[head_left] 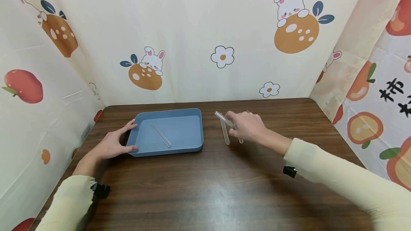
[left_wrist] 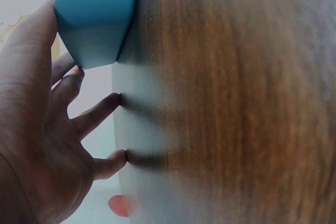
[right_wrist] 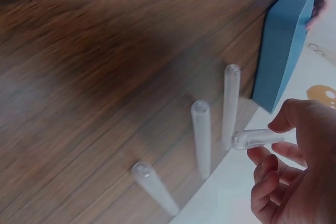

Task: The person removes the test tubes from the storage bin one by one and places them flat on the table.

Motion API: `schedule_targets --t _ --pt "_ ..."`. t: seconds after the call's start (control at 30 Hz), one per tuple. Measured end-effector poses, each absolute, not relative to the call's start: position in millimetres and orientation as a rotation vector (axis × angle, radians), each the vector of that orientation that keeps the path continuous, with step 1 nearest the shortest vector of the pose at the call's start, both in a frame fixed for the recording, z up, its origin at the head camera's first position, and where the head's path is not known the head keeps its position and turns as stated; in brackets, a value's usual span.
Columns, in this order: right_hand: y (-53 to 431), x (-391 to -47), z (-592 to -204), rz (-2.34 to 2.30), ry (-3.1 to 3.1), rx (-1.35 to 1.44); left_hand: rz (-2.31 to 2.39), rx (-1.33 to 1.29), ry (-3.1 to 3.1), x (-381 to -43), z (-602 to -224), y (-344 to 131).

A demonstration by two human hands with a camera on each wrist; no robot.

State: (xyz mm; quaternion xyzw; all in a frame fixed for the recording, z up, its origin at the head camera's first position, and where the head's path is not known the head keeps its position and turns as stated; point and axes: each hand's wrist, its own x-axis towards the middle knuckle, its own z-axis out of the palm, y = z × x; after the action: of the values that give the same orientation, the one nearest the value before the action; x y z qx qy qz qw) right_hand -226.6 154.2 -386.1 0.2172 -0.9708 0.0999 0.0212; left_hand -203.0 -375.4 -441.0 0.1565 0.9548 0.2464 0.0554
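A clear glass test tube (head_left: pixel 224 119) is pinched between the thumb and fingers of my right hand (head_left: pixel 248 126), tilted above the table. Three more test tubes lie near that hand: in the right wrist view one tube (right_wrist: pixel 231 106) is closest to the tray, another tube (right_wrist: pixel 201 140) is beside it, and a third tube (right_wrist: pixel 156 188) is farther off. In the head view my hand partly covers them. The blue tray (head_left: pixel 186 127) has one test tube (head_left: pixel 160 135) lying slanted inside. My left hand (head_left: pixel 110 143) touches the tray's left end, fingers spread, two fingertips at the tabletop.
The dark wood table (head_left: pixel 192 191) carries the tray at its back left. A printed curtain (head_left: pixel 192 20) hangs right behind the table's back edge, and more curtain stands at both sides.
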Motion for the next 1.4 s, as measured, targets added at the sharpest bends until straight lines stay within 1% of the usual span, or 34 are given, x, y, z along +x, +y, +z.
schedule_targets --t 0.1,0.33,0.8,0.83,1.03,1.07,1.4 --pt "162.3 -226.5 -388.9 0.297 -3.012 0.654 0.756 0.496 2.911 -202.3 -443.0 -376.9" --pt "184.7 -229.6 -396.3 0.255 -3.061 0.583 0.743 0.449 2.867 -202.0 -437.3 -370.9" --pt "219.0 -236.5 -392.7 0.338 -3.108 0.441 0.721 0.439 2.861 -199.9 -435.4 -369.1" --pt "225.8 -241.7 -400.3 0.359 -3.084 0.465 0.721 0.439 2.861 -199.9 -435.0 -369.1" --pt "235.0 -242.8 -393.0 0.378 -3.123 0.408 0.719 0.437 2.861 -202.4 -434.1 -369.4" --pt "231.3 -238.1 -383.6 0.366 -3.155 0.366 0.719 0.437 2.861 -202.8 -434.0 -369.7" --pt "247.6 -240.3 -383.7 0.364 -3.160 0.313 0.709 0.436 2.857 -203.7 -432.6 -370.2"
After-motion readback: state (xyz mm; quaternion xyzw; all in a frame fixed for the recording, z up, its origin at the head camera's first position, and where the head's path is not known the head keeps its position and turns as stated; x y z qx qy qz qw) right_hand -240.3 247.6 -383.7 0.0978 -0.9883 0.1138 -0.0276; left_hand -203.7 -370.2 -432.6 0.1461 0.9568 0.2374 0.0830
